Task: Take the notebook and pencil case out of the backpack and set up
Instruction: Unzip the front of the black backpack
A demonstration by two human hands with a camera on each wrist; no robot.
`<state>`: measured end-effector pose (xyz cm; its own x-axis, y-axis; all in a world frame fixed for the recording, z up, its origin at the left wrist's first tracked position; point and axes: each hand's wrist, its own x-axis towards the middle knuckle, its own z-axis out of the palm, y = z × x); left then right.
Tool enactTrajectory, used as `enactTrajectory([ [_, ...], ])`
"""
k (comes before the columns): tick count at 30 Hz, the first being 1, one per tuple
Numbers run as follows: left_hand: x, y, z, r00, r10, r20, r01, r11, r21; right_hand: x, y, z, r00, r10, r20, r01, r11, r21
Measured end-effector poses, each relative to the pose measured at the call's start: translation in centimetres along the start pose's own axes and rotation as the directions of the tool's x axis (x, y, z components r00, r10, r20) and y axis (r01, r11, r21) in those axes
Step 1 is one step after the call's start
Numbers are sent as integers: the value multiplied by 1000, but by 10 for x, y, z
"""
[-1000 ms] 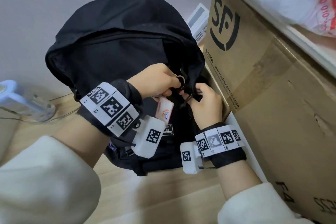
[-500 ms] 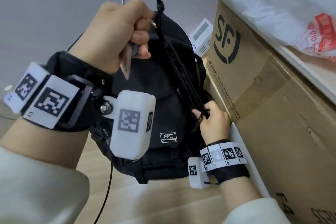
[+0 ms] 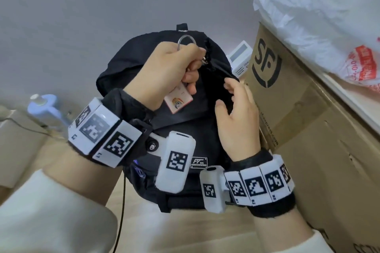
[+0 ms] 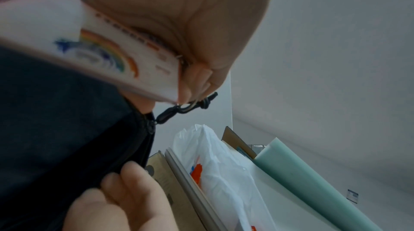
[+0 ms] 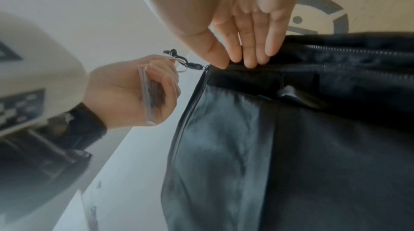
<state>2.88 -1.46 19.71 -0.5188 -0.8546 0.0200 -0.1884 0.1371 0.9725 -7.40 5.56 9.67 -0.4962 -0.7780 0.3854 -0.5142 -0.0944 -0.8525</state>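
The soft, floppy black cloth backpack (image 3: 176,109) stands on the floor. The left hand (image 3: 164,72) pinches its zip cord (image 4: 186,109); the right hand (image 3: 238,113), fingers straight, touches the rim. Notebook and pencil case are hidden.

One black backpack (image 3: 181,121), two bare hands, left hand (image 3: 164,72), right hand (image 3: 238,121), one rainbow-printed card tag (image 3: 178,100), one metal ring (image 3: 186,40), one printed cardboard box (image 3: 287,96), one white plastic bag (image 3: 320,26)

Cardboard box (image 3: 292,96) tight beside backpack (image 3: 178,125), seemingly.
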Motion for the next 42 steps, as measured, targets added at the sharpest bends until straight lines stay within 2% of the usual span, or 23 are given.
enactTrajectory([
  [4,-4,2,2,1000,3,25,-4,999,53,0,0,2,999,-5,38,7,998,-58],
  [6,-5,4,2,998,13,58,-16,999,49,3,-6,-1,996,17,82,-17,1000,-7],
  [8,-6,4,2,992,11,122,-12,1000,11,16,-12,3,984,106,146,-133,972,193],
  [11,-8,-2,2,986,-26,163,30,999,-24,43,-19,13,908,320,269,-414,782,466],
  [12,-7,-5,-1,990,-47,133,50,998,-22,50,-23,15,878,370,304,-477,727,494],
  [14,-3,-13,-16,994,-102,35,105,990,-94,61,-23,15,853,396,341,-521,684,510],
  [16,-1,-22,-58,981,-177,-84,145,943,-298,69,-15,7,857,418,300,-514,658,551],
  [18,-6,-34,-112,949,-266,-171,164,877,-453,75,0,-5,838,496,227,-518,592,618],
  [19,-13,-41,-134,934,-307,-185,195,868,-456,77,7,-11,829,532,175,-514,599,614],
  [21,-27,-64,-162,912,-354,-208,248,879,-407,77,9,-13,851,521,62,-477,719,505],
  [22,-31,-74,-168,906,-356,-228,257,893,-370,75,5,-8,893,451,13,-425,831,358],
  [23,-31,-81,-168,911,-339,-237,250,908,-337,70,-6,-3,942,334,-12,-330,934,141],
  [24,-31,-83,-164,921,-312,-234,232,920,-315,64,-19,3,979,203,-1,-201,973,-115],
  [25,-30,-83,-162,931,-284,-229,209,930,-303,57,-37,11,995,91,34,-74,935,-346],
  [26,-29,-82,-161,940,-260,-220,186,933,-307,52,-53,19,995,36,92,15,868,-496],
  [27,-28,-81,-161,948,-244,-204,172,933,-317,47,-71,29,986,29,166,71,819,-569],
  [28,-27,-80,-162,955,-232,-186,162,930,-330,44,-84,43,968,47,248,114,795,-596],
  [30,-26,-80,-161,967,-208,-149,146,927,-345,40,-100,76,917,66,393,176,818,-548],
  [32,-27,-81,-161,978,-188,-89,145,922,-360,38,-106,107,890,85,447,161,861,-483],
  [35,-30,-93,-162,986,-167,7,156,905,-395,41,-104,134,925,131,356,22,918,-396],
  [39,-29,-121,-151,975,-172,140,217,867,-449,52,-97,146,931,144,335,-48,959,-280],
  [42,-25,-149,-145,972,-217,85,230,835,-500,60,-101,136,961,125,246,-85,982,-167],
])
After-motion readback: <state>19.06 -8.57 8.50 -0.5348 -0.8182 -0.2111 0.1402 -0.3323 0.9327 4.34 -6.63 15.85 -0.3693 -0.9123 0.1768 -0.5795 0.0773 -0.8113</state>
